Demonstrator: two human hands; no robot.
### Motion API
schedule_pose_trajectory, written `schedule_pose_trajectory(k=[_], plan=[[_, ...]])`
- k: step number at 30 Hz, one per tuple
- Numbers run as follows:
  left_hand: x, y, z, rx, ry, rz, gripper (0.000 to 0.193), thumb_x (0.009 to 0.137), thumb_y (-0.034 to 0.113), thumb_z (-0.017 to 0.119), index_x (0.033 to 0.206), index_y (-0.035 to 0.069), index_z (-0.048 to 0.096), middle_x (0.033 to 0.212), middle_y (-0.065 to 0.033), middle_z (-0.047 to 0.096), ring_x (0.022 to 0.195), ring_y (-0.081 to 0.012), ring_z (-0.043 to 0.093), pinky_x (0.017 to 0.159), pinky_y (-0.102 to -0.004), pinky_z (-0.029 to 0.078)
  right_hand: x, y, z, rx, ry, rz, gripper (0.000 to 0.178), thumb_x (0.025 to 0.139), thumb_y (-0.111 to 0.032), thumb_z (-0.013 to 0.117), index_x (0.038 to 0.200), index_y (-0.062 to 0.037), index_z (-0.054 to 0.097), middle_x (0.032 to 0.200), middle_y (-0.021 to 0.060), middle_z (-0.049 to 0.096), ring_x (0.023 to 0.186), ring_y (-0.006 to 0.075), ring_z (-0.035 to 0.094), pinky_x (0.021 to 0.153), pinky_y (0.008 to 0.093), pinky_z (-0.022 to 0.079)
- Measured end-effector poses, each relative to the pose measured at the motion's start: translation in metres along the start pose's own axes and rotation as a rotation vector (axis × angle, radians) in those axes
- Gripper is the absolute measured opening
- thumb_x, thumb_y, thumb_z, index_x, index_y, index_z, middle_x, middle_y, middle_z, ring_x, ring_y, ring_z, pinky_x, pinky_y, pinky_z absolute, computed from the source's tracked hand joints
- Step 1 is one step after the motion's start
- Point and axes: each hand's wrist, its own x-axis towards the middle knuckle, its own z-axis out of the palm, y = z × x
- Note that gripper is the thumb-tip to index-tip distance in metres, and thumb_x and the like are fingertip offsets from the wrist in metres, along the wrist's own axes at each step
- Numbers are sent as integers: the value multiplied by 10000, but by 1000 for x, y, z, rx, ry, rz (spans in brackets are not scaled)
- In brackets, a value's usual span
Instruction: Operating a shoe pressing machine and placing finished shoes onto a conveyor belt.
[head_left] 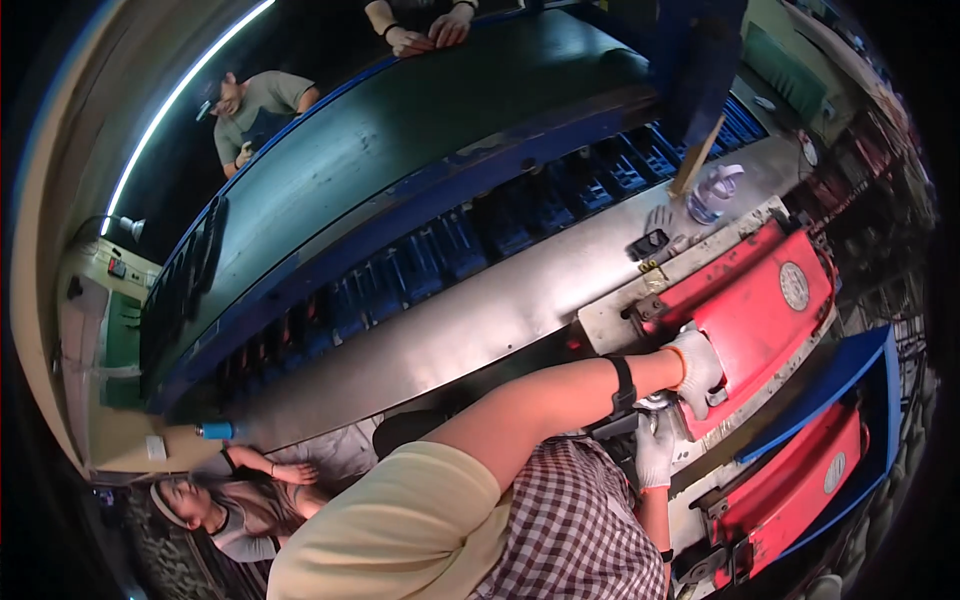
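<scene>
A long, curved red panel (752,325) with a round pale label lies on a worn, pale board beside the bench. My left hand (700,370), in a white knitted glove, is closed over the panel's near part, fingers bent at a dark cutout. Just below it my right hand (656,452), gloved as well, is closed around a dark hand tool (622,426). A round metallic part sits at the tool's end, close to the panel's edge. My forearm and glove hide much of the tool, so its exact kind does not show.
A second red panel (795,490) lies at the lower right beside a blue sheet (880,390). On the metal ledge (480,335) stand a lilac water bottle (712,195) and a black device (648,244). Beyond runs a dark conveyor belt (400,150). Other people are at the far side and lower left.
</scene>
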Motion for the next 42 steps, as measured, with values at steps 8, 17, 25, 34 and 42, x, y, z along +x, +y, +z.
schedule_pose_trajectory(k=[8, 17, 25, 34, 42], plan=[[1, 0, -7, -27, -19, 5, 518, 642, 636, 739, 821, 156, 817, 791, -141, 751, 765, -337, 735, 681, -480, 552, 5, 10, -5, 92, -27, 67, 403, 1004, -80, 628, 1365, 78, 547, 1296, 118, 638, 1172, 179, 559, 1053, 315, 431], [1, 3, -11, 0, -22, 23, 508, 687, 624, 688, 820, 146, 795, 802, -145, 752, 775, -336, 746, 714, -471, 573, 5, 16, -3, 214, -30, 292, 510, 1007, -123, 661, 1448, 85, 509, 1386, 111, 608, 1229, 158, 547, 1068, 296, 430], [3, 2, -18, 51, -108, -14, 579, 752, 699, 667, 889, 157, 816, 833, -140, 762, 812, -324, 758, 741, -465, 583, -6, -30, -1, 371, -21, 484, 260, 1033, -360, 635, 1067, -112, 569, 674, -10, 574, 489, 108, 525, 454, 255, 419], [7, 10, -24, 62, -160, 1, 591, 763, 671, 665, 919, 122, 815, 908, -161, 772, 868, -321, 764, 796, -463, 588, -2, -57, 33, 767, -347, 795, 522, 1056, -617, 512, 1289, -151, 554, 948, 40, 677, 764, 189, 667, 626, 269, 547], [7, 11, -21, 52, -64, 105, 560, 830, 636, 644, 926, 106, 797, 896, -173, 761, 864, -343, 756, 802, -464, 590, 26, -54, 75, 1199, -401, 571, 577, 1122, -496, 422, 1494, -57, 459, 1330, 189, 652, 1111, 258, 715, 946, 434, 608]])
